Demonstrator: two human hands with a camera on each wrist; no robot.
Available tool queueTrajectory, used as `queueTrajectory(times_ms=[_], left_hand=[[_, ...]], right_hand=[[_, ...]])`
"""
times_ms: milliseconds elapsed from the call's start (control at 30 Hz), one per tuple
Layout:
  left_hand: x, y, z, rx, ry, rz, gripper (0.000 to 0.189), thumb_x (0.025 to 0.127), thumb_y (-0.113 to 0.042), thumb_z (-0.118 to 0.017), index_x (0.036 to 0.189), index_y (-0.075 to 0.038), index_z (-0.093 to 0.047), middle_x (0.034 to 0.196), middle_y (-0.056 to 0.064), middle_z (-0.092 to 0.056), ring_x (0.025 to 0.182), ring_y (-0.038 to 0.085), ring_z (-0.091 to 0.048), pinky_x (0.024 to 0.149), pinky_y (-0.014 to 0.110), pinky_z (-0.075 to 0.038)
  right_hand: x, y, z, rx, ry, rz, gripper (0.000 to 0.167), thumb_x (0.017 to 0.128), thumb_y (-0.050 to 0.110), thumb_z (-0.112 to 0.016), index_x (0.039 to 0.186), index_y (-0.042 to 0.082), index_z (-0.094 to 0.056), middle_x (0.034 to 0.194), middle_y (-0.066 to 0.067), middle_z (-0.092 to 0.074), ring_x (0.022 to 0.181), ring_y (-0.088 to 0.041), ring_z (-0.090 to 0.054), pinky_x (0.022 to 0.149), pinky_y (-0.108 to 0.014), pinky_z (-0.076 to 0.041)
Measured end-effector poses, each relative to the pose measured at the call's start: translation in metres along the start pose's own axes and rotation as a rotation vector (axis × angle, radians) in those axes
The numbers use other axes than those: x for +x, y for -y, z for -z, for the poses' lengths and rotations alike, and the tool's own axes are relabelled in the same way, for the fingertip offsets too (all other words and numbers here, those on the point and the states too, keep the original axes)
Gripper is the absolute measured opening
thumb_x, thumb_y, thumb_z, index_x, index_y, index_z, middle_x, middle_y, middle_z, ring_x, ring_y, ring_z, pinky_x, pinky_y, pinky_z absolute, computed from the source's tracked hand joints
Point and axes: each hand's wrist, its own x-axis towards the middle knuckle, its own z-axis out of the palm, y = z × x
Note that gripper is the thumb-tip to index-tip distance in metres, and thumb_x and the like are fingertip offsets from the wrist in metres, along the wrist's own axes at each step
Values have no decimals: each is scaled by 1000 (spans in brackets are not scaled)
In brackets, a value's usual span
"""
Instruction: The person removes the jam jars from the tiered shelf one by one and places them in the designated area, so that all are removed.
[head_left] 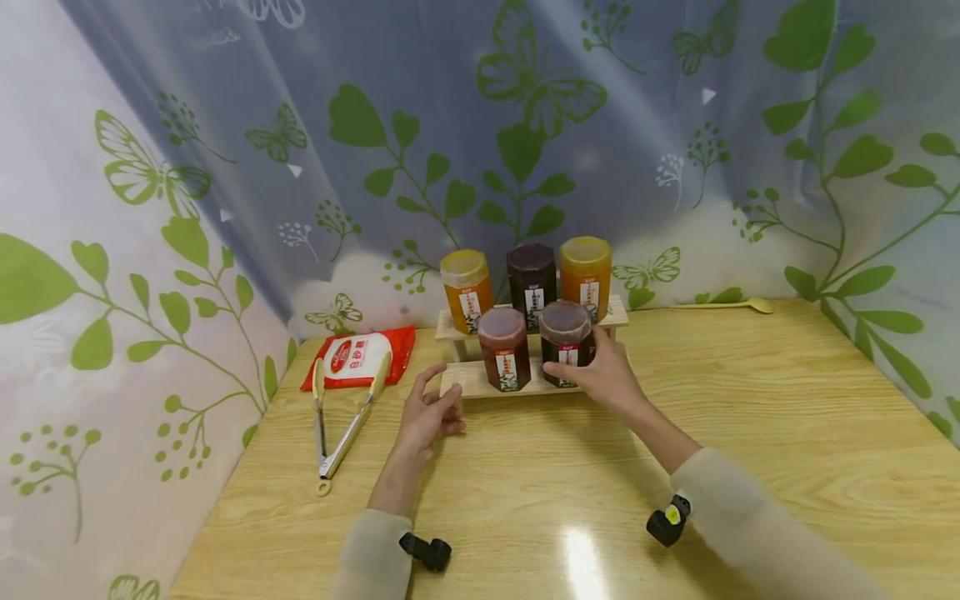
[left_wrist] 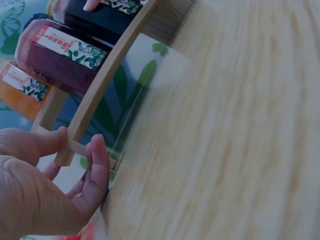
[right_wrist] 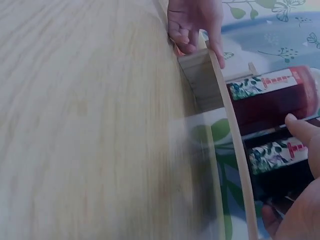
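A two-step wooden rack (head_left: 472,380) bears several faceted jars. My left hand (head_left: 429,417) pinches the left end of its lower step, the thumb (left_wrist: 52,142) on top and the fingers around the end and below. On the right of that step, my right hand (head_left: 609,375) grips a dark jar (head_left: 564,321) by its sides, thumb across the front near the label. Beside it stands a dark red jar (head_left: 504,337). On the upper step are an orange jar (head_left: 465,279), a dark purple jar (head_left: 532,275) and another orange jar (head_left: 586,271).
Left of the rack, metal tongs (head_left: 347,442) with cream tips lie spread, the tips over a red and white packet (head_left: 363,357). A pale yellow spoon (head_left: 757,306) lies at the table's back right edge. A leaf-patterned curtain (head_left: 660,142) hangs right behind the rack.
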Motion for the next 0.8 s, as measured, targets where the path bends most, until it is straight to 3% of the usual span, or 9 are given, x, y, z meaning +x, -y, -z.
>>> queueTrajectory(times_ms=[133, 300, 800], left_hand=[[0, 2, 0, 8, 4, 2, 55, 104, -14, -66, 154, -19, -43, 85, 7, -58, 66, 13, -61, 55, 30, -62], [0, 1, -1, 27, -3, 8, 53, 105, -16, -65, 153, -22, -44, 86, 7, -58, 67, 13, -61, 57, 31, -63], [1, 0, -1, 30, -14, 35, 53, 103, -17, -67, 151, -23, -46, 86, 7, -59, 65, 11, -62, 56, 31, -63]], right_hand=[[1, 0, -7, 25, -26, -20, 102, 88, 41, -84, 162, 4, -24, 160, -27, -36, 149, -47, -29, 117, -68, -35], [0, 1, -9, 50, -51, -5, 95, 88, 37, -84, 159, 5, -30, 157, -24, -44, 145, -45, -41, 115, -63, -41], [-16, 1, 6, 77, -67, 6, 84, 84, 29, -88, 152, 4, -45, 148, -21, -54, 138, -39, -51, 112, -56, -47]])
